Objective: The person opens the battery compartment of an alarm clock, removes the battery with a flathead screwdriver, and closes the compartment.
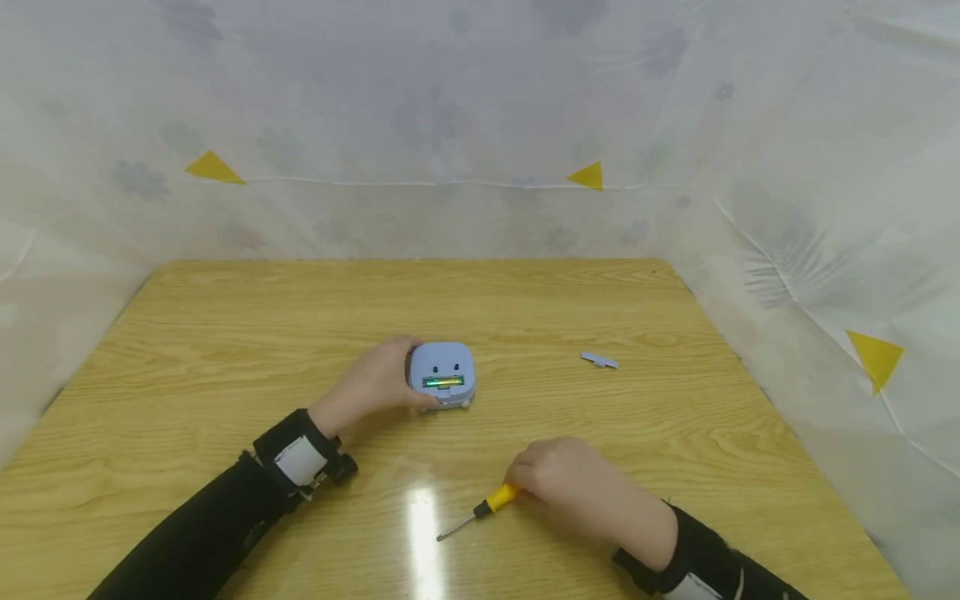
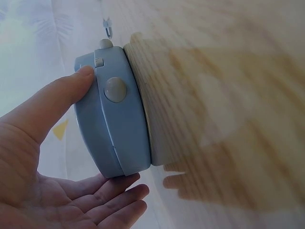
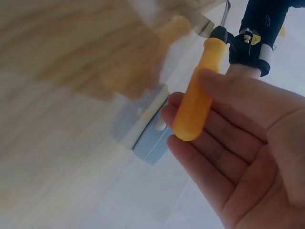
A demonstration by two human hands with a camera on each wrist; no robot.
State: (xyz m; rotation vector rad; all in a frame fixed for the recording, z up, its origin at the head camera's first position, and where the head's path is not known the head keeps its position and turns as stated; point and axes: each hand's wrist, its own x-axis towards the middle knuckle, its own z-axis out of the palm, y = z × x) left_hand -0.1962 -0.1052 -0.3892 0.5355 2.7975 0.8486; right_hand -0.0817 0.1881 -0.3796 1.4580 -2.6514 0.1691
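A light-blue rounded device [image 1: 442, 354] lies on the table with its back up. A green and yellow battery [image 1: 444, 382] shows in its uncovered slot. My left hand [image 1: 375, 379] grips the device from the left. In the left wrist view, the thumb [image 2: 71, 88] presses near a small switch on its side and the fingers reach round the opposite edge. Nearer the front, my right hand [image 1: 573, 483] pinches the yellow handle of a screwdriver [image 1: 501, 498] between thumb and fingers. Its metal shaft points left and toward the front edge, away from the device.
A slim blue-grey battery cover [image 1: 600, 361] lies to the right of the device on the wood-grain table [image 1: 300, 300]. Pale patterned sheeting [image 1: 420, 100] with yellow triangles hangs behind and at both sides. A bright reflection falls across the table's front.
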